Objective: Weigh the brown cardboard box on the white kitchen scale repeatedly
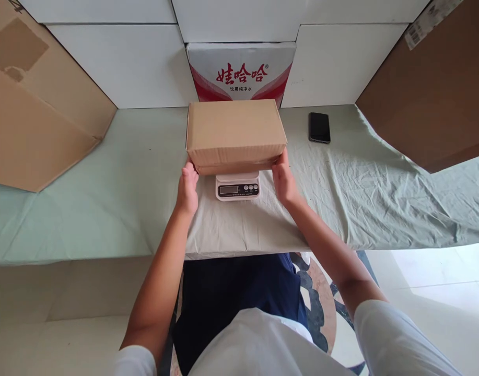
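Observation:
A closed brown cardboard box (236, 125) is over a small white kitchen scale (237, 190), whose front panel with its display and several buttons shows below the box. The box hides the scale's platform, and I cannot tell whether the two touch. My left hand (188, 187) grips the box's lower left corner, its fingers partly hidden behind the side. At the lower right corner, my right hand (283, 177) holds the box from the other side.
A black phone (319, 127) lies right of the box on the pale green cloth (145, 183). A white and red carton (243, 70) stands behind. Large cardboard pieces (47, 120) (431, 99) flank the table at both sides.

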A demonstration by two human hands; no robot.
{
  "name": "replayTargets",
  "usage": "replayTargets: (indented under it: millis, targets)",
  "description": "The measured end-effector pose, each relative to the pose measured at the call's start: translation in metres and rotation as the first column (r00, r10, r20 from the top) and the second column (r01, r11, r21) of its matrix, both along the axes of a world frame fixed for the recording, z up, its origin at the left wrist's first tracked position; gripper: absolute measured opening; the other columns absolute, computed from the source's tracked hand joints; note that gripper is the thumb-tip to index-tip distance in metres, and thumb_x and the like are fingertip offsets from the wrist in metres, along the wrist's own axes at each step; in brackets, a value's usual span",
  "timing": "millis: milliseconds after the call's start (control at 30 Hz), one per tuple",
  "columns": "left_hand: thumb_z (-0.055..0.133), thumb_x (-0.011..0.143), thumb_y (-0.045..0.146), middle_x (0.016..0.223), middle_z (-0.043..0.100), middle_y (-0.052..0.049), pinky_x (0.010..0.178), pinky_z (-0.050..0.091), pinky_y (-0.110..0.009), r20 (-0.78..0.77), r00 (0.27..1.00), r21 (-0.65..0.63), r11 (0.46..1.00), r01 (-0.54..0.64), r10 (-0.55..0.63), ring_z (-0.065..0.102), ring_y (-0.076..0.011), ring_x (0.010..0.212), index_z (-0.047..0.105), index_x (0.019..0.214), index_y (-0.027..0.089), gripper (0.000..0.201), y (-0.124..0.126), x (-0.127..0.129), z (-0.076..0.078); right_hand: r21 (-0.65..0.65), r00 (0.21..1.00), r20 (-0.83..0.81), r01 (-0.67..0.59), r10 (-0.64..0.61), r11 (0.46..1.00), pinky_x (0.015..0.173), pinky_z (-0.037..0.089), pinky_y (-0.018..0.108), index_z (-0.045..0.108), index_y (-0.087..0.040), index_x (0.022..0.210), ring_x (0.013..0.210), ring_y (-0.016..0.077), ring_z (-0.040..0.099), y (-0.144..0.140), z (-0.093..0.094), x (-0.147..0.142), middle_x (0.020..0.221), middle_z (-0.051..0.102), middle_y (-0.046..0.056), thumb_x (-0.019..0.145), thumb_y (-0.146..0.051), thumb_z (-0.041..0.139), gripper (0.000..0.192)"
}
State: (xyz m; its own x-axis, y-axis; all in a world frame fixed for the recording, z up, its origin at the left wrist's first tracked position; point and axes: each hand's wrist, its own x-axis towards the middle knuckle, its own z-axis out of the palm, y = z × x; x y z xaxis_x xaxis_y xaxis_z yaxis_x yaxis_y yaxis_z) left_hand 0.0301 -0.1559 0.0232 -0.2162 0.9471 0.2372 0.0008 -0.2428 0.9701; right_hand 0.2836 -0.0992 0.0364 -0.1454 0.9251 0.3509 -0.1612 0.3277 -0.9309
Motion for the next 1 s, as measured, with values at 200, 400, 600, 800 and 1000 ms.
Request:
replayTargets:
  millis: [200, 400, 600, 800, 1000]
  targets:
    - [0.032, 0.080, 0.098, 0.165, 0.053, -0.010, 0.133, 0.031, -0.047, 0.012, 1.000, -0.028, 1.000, -0.010, 0.010, 0.041, -0.0312, 0.160, 0.060, 0.147, 0.033, 0.097, -0.0024, 0.0049, -0.0094, -0.041, 0.998, 0.047, 0.037, -0.035, 0.998, 0.131, 0.036, 0.054, 0.049, -0.036, 0.142, 0.144, 0.0329, 0.047, -0.0056, -0.0060, 0.0004, 0.148, 0.057, 0.002, 0.086, -0.053, 0.047, 0.059]
    - [0.033, 0.079, 0.099, 0.164, 0.054, -0.011, 0.132, 0.034, -0.047, 0.025, 0.999, -0.028, 0.999, -0.024, 0.025, 0.040, -0.0320, 0.161, 0.061, 0.146, 0.032, 0.098, -0.0030, 0.0061, -0.0084, -0.049, 0.999, 0.044, 0.026, -0.024, 0.998, 0.130, 0.038, 0.052, 0.047, -0.036, 0.145, 0.147, 0.0321, 0.046, -0.0061, -0.0061, 0.0004, 0.153, 0.055, 0.001, 0.085, -0.053, 0.045, 0.062]
    - [0.031, 0.080, 0.099, 0.165, 0.053, -0.010, 0.132, 0.033, -0.047, 0.017, 1.000, -0.037, 0.999, -0.024, 0.024, 0.039, -0.0319, 0.161, 0.060, 0.147, 0.032, 0.099, -0.0036, 0.0057, -0.0088, -0.047, 1.000, 0.027, 0.001, 0.000, 0.999, 0.131, 0.039, 0.051, 0.049, -0.038, 0.144, 0.147, 0.0305, 0.046, -0.0110, -0.0015, 0.0014, 0.154, 0.056, -0.002, 0.086, -0.043, 0.046, 0.059]
    - [0.032, 0.079, 0.099, 0.166, 0.052, -0.011, 0.134, 0.029, -0.049, 0.015, 1.000, -0.047, 0.999, -0.026, 0.026, 0.041, -0.0326, 0.160, 0.059, 0.149, 0.033, 0.099, -0.0024, 0.0041, -0.0105, -0.056, 1.000, -0.006, -0.010, 0.009, 0.998, 0.130, 0.039, 0.053, 0.049, -0.037, 0.143, 0.149, 0.0301, 0.045, -0.0114, -0.0022, 0.0017, 0.153, 0.056, -0.001, 0.084, -0.038, 0.048, 0.060]
    - [0.032, 0.080, 0.098, 0.168, 0.050, -0.009, 0.135, 0.025, -0.048, 0.012, 1.000, -0.048, 0.999, -0.025, 0.026, 0.037, -0.0313, 0.162, 0.059, 0.149, 0.034, 0.098, -0.0030, 0.0033, -0.0112, -0.086, 1.000, -0.015, 0.009, -0.010, 0.996, 0.133, 0.035, 0.053, 0.048, -0.037, 0.143, 0.153, 0.0294, 0.041, -0.0110, -0.0021, 0.0011, 0.159, 0.052, -0.003, 0.081, -0.037, 0.049, 0.062]
